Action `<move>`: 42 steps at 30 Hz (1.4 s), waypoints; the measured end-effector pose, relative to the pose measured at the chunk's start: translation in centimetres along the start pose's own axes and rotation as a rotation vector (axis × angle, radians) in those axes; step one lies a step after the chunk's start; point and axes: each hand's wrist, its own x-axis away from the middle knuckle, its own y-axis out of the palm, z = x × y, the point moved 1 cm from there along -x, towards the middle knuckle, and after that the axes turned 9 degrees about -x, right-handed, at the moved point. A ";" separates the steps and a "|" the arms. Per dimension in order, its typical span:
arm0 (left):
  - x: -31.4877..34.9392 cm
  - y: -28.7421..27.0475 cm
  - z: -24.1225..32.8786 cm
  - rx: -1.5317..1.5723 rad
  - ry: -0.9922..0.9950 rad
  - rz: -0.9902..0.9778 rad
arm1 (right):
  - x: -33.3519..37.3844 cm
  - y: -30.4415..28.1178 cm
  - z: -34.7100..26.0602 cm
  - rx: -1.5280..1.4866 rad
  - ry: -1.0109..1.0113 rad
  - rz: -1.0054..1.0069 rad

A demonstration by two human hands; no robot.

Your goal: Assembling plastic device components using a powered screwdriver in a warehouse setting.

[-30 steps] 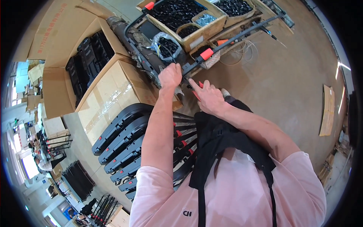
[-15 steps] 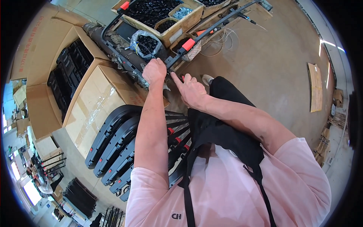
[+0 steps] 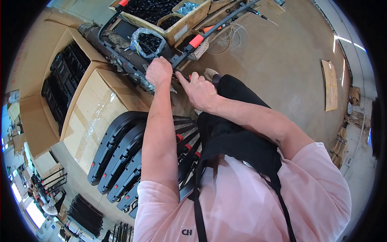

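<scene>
Close together at the near end of a dark metal bar frame (image 3: 183,55) with red end sleeves (image 3: 196,41) are both my hands. My left hand (image 3: 159,71) is a closed fist; a thin dark rod sticks out above it toward a plastic-lined bucket (image 3: 166,52) of small black parts. What its fingers wrap round is mostly hidden. Just right of it, my right hand (image 3: 200,92) curls round a small thing showing red and dark, its index finger stretched toward the bar's end. Most of that thing is covered by the fingers.
Left stands an open cardboard box (image 3: 94,117) of black plastic parts (image 3: 64,80). Several black curved housings (image 3: 117,149) lean beside my left forearm. A wooden bin (image 3: 181,34) of black parts and bagged screws is ahead. Flat cardboard (image 3: 329,84) lies right, on the floor.
The whole view has shifted slightly, so things sit a little further left and up. Both hands keep nearly the same place at the bar's end; their grips look unchanged.
</scene>
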 end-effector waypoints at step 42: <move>-1.2 0.8 -0.5 0.026 -0.178 -0.002 | -2.5 2.2 8.6 -0.460 0.237 -0.505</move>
